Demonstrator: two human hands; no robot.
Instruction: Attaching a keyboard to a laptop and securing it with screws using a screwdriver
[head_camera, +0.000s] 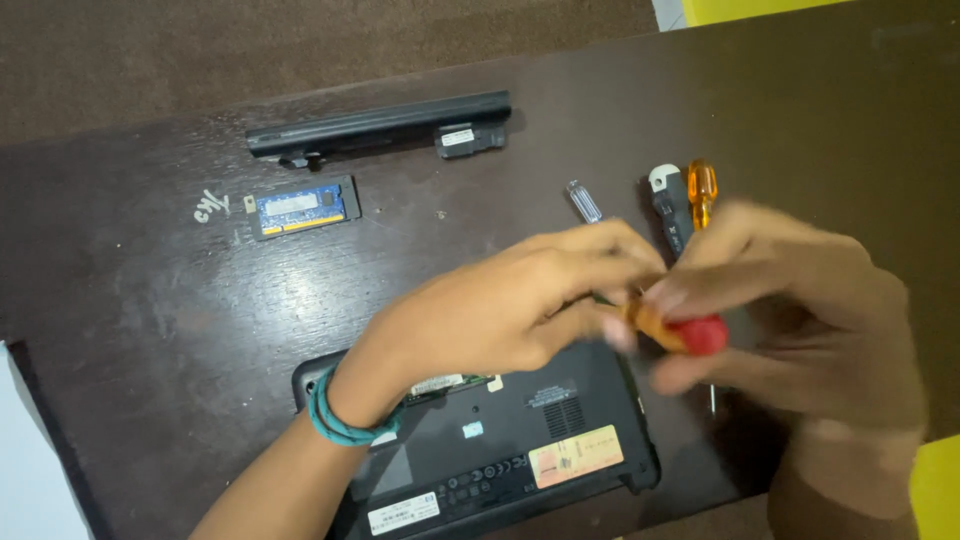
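Note:
My left hand and my right hand meet above a black laptop lying bottom side up on the dark table. Between them is a screwdriver with an orange and red handle; my right hand grips it, and my left fingertips touch its orange end. A thin metal shaft shows below my right hand. A teal cord bracelet is on my left wrist. Both hands are motion-blurred.
A long black laptop battery lies at the back. A blue memory module sits left of centre. A clear-handled tool, a black and white tool and an orange-handled screwdriver lie behind my hands.

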